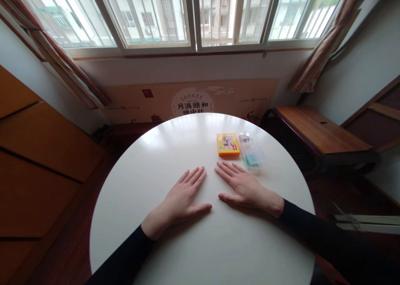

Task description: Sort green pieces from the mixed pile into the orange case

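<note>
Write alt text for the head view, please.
The left hand and right hand lie palm down, holding nothing, on a round white table. Beyond the right hand sits a yellow box with, to its right, clear plastic packaging showing something green.

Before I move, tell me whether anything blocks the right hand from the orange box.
Nothing visible does. The orange box lies just beyond the fingertips of the right hand, with only table surface between. The plastic case sits to the box's right, not across that gap.
</note>
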The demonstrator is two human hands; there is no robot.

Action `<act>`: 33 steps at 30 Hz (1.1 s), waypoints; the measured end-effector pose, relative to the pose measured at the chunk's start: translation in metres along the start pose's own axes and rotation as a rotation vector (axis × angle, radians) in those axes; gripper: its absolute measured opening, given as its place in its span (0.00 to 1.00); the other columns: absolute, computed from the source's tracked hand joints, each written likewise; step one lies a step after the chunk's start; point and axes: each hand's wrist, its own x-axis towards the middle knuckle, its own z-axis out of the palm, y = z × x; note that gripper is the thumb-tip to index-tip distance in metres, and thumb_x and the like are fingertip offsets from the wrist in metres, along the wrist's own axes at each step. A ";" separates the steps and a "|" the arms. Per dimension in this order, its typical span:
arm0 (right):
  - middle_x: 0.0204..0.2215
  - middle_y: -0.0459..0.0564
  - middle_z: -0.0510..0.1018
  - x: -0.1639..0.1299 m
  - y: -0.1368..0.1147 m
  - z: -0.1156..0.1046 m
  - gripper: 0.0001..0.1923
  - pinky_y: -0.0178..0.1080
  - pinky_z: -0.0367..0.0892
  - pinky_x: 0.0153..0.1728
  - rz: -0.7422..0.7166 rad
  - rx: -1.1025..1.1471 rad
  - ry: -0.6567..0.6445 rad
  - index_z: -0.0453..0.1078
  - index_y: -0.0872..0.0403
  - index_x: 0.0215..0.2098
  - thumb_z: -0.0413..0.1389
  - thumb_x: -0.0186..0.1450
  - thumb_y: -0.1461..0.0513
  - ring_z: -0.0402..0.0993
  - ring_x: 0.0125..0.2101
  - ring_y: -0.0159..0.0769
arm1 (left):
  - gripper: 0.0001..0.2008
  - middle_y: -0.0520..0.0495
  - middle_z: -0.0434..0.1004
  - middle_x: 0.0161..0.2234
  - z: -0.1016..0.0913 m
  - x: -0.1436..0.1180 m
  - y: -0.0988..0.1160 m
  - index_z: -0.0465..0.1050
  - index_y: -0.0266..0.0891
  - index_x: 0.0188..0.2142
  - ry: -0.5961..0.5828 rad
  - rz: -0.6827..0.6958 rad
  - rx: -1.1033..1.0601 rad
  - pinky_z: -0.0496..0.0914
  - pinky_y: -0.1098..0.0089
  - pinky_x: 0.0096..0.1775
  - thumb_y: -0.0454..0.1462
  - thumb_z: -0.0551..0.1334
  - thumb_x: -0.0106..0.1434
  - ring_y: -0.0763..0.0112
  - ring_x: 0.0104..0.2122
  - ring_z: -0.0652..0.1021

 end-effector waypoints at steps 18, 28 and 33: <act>0.83 0.55 0.48 0.001 -0.001 -0.003 0.49 0.59 0.47 0.81 0.014 -0.004 -0.045 0.46 0.48 0.85 0.55 0.77 0.37 0.47 0.82 0.56 | 0.53 0.39 0.44 0.82 -0.003 0.000 0.003 0.40 0.44 0.84 -0.029 -0.021 -0.010 0.48 0.45 0.80 0.68 0.56 0.73 0.45 0.81 0.53; 0.69 0.57 0.76 0.002 -0.001 -0.010 0.23 0.60 0.69 0.70 -0.071 0.077 0.169 0.74 0.49 0.67 0.60 0.75 0.55 0.74 0.67 0.54 | 0.43 0.34 0.65 0.76 -0.011 0.044 -0.042 0.61 0.45 0.78 0.213 0.000 -0.237 0.68 0.45 0.72 0.61 0.66 0.72 0.43 0.73 0.70; 0.65 0.57 0.79 0.003 -0.004 -0.012 0.17 0.59 0.73 0.66 -0.033 0.098 0.246 0.76 0.49 0.60 0.61 0.74 0.59 0.77 0.62 0.53 | 0.63 0.28 0.57 0.78 -0.011 0.115 -0.073 0.53 0.39 0.80 0.201 -0.052 -0.353 0.63 0.41 0.74 0.66 0.75 0.57 0.36 0.76 0.65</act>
